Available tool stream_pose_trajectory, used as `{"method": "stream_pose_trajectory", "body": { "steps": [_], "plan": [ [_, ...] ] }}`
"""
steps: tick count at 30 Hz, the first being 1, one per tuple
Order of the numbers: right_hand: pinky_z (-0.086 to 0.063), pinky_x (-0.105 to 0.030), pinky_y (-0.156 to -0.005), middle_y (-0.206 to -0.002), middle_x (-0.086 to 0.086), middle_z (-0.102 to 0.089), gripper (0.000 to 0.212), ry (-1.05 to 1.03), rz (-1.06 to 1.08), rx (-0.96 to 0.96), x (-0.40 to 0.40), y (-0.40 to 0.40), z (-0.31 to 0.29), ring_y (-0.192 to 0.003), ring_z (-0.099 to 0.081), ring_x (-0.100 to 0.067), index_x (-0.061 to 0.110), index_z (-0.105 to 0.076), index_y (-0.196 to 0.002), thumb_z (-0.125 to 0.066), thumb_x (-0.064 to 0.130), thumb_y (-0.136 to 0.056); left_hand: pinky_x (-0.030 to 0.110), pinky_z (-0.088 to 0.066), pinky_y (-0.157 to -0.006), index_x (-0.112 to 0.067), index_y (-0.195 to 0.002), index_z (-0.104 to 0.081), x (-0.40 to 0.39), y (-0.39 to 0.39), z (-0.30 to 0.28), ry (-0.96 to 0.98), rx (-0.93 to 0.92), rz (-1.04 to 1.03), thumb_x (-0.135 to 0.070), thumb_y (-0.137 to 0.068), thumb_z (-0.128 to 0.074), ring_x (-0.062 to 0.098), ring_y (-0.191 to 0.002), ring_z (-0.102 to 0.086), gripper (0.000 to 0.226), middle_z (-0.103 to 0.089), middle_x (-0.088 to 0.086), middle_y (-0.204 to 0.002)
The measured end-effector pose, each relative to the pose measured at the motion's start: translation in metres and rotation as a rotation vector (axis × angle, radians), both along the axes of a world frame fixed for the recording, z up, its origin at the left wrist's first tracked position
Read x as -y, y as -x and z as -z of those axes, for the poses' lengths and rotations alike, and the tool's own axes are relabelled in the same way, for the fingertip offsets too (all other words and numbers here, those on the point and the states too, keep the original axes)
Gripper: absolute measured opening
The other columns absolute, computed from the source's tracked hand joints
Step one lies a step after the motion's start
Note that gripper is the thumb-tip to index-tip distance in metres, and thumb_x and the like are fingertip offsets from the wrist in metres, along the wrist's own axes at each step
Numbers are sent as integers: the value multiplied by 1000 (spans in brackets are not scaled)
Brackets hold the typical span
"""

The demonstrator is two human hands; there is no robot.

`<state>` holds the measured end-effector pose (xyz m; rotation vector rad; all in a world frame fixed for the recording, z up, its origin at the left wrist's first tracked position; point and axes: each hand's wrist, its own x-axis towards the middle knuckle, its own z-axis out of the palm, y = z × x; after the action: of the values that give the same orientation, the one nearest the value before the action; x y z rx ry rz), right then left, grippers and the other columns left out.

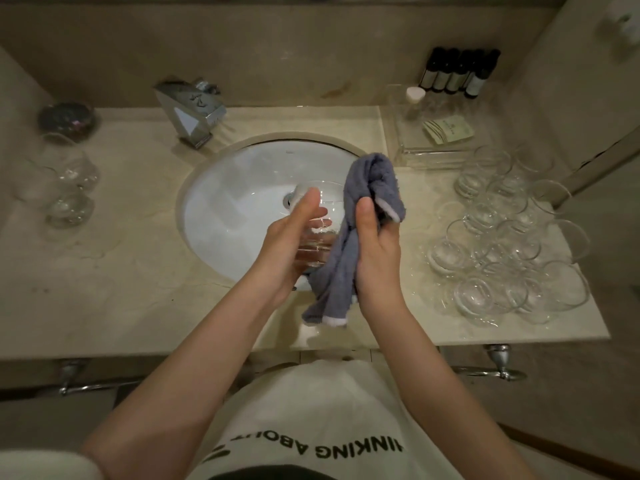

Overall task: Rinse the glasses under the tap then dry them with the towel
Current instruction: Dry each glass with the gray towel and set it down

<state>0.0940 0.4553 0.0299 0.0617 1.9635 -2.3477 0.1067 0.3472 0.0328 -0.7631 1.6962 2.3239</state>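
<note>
Head view, glass (317, 223) in left hand (294, 244), towel (360, 216) beside

Crowded glasses (509, 237) right of sink (221, 209)

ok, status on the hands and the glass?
Left hand holds glass over sink. Right hand grips grey towel against it. Tap clear, nothing in the way.

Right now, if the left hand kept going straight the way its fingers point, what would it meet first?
The left hand grips a glass over the sink, fingers pointing up and right. Beyond the glass, the towel in the right hand looks likely to come first, though depth is unclear.
</note>
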Motion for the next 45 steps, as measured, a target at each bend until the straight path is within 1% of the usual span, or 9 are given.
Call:
{"method": "stream_pose_trajectory", "body": {
  "steps": [3,8,13,19,23,28,33,39,45],
  "plan": [
    [-50,-19,-87,-110,13,-59,23,125,-43,176,0,0,2,-95,-60,3,31,-44,-121,-40,39,-99,37,-54,-82,-11,-116,-64,1,-4,-4,-142,-27,-9,-70,-67,-50,21,-82,-69,78,-73,8,-93],
    [-45,-43,-105,-121,6,-61,19,80,-8,174,8,-7,4,-114,-60,-14,42,-49,-109,-47,50,-91,38,-54,-82,-20,-114,-57,5,-7,0,97,-8,-79,-79,-77,-45,22,-92,-70,71,-73,3,-103],
    [-47,-27,-97,-111,18,-60,18,28,4,89,18,-11,3,-106,-60,1,39,-45,-115,-47,37,-98,45,-54,-90,-34,-99,-60,15,-11,-1,258,-31,-104,-70,-92,-37,23,-101,-66,43,-65,3,-108],
    [-46,-30,-101,-105,21,-60,7,98,-5,93,28,-16,1,-103,-60,1,42,-48,-101,-46,37,-97,37,-53,-79,-25,-101,-60,19,-15,-6,121,-50,-149,-64,-92,-41,22,-92,-67,44,-64,6,-102],
    [-47,-35,-103,-116,12,-61,26,81,1,67,26,-15,0,-112,-60,-6,32,-48,-119,-50,37,-94,30,-53,-69,-16,-108,-62,24,-17,-7,-98,10,-81,-61,-94,-41,14,-67,-66,52,-70,1,-82],
    [-49,-19,-84,-102,21,-65,38,-17,9,-170,10,-12,-5,-99,-62,3,35,-47,-114,-68,15,-89,36,-57,-71,-17,-106,-64,40,-15,-7,-309,33,-89,-60,-73,-59,21,-74,-71,54,-73,5,-90],
    [-44,-22,-95,-114,-6,-62,26,-235,-70,-333,2,-7,-9,-108,-59,-10,22,-65,-105,-74,27,-80,33,-53,-65,-19,-97,-64,57,-14,-6,-227,21,-89,-51,-61,-68,20,-73,-67,49,-63,5,-91],
    [-47,-24,-94,-108,2,-69,24,-267,-261,-320,0,-10,-9,-105,-63,-7,17,-72,-103,-71,23,-80,32,-53,-67,-21,-103,-64,84,-9,1,-26,-72,39,-57,-19,-95,19,-75,-66,97,-69,-1,-88],
    [-49,-28,-94,-107,-1,-71,29,-222,-208,-289,13,-11,-9,-105,-65,-12,12,-72,-104,-66,32,-83,29,-52,-77,-20,-94,-63,83,-6,4,-219,-154,-62,-48,-19,-99,19,-78,-63,87,-65,3,-89]
  ]
}}
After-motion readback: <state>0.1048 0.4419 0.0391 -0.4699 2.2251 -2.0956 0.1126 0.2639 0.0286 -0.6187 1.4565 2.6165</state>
